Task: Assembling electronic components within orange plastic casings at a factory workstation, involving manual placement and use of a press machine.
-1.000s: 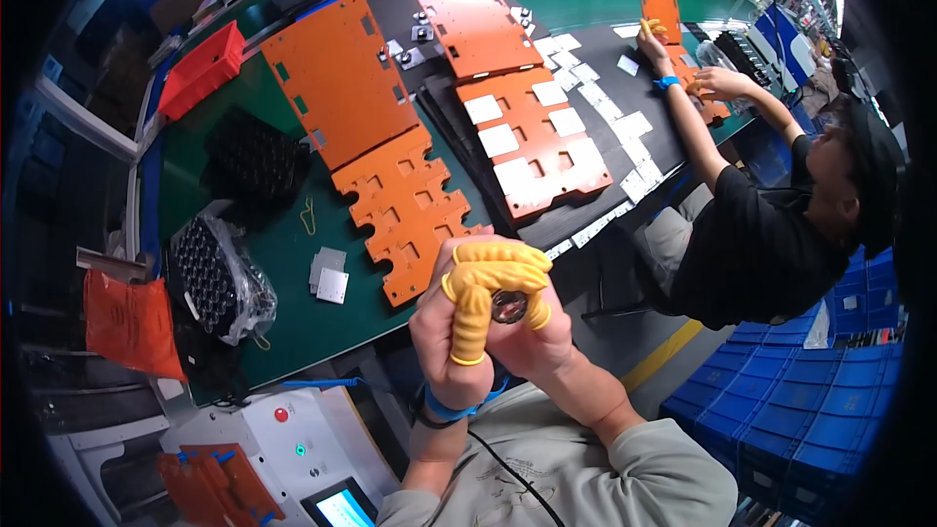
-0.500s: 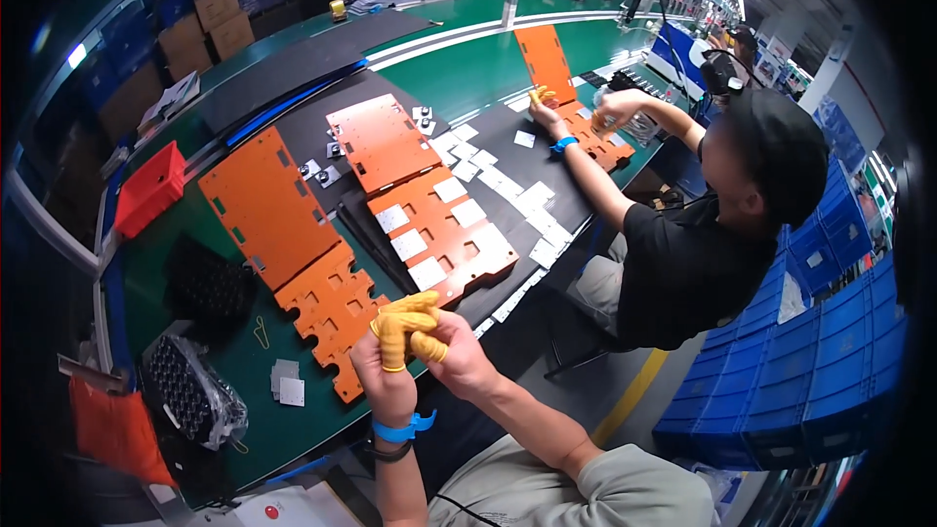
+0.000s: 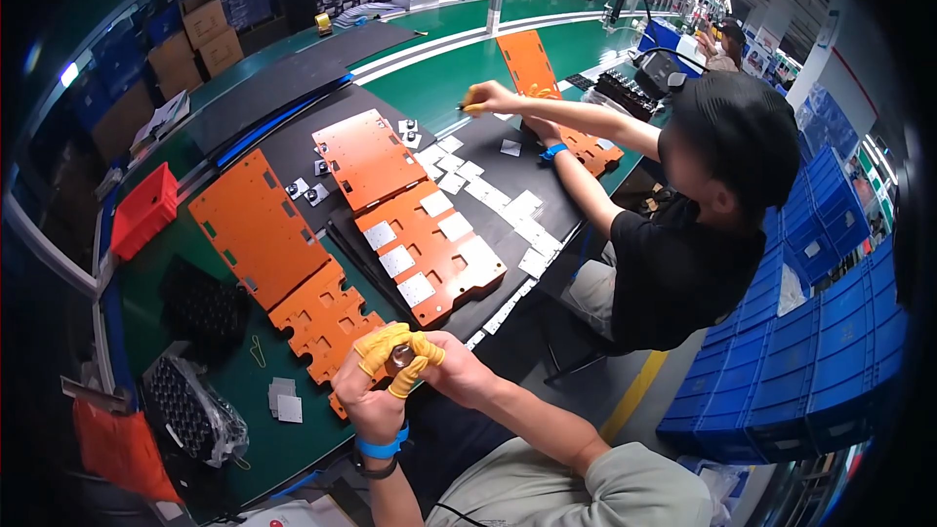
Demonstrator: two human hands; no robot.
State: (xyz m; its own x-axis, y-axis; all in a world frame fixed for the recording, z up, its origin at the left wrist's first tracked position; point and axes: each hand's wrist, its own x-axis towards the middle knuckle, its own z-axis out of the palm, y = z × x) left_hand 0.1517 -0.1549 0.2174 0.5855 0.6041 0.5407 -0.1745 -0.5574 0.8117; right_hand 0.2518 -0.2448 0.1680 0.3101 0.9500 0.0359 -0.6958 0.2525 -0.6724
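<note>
My left hand [image 3: 367, 390] and my right hand [image 3: 455, 367] meet in front of me, both with yellow finger cots on several fingers. Between their fingertips they pinch a small round shiny piece [image 3: 401, 356] with a dark middle; its exact kind is too small to make out. Just beyond them lies an orange fixture with cutouts [image 3: 327, 317], joined to an orange plate [image 3: 259, 224]. To its right sits a second orange fixture [image 3: 429, 249], with several white square cards on it and a flat orange plate [image 3: 369, 156] behind.
Bagged black parts [image 3: 190, 405], white cards [image 3: 285, 402] and a red bin [image 3: 144, 210] are at the left. Loose white cards [image 3: 517, 215] line the dark mat. At the right a seated co-worker [image 3: 683, 224] reaches across the bench; blue crates [image 3: 771, 371] stand behind.
My hands have turned and drawn slightly left and down, bringing the round shiny piece into sight between the fingertips. The co-worker's one hand has moved left over the bench. The view has shifted slightly.
</note>
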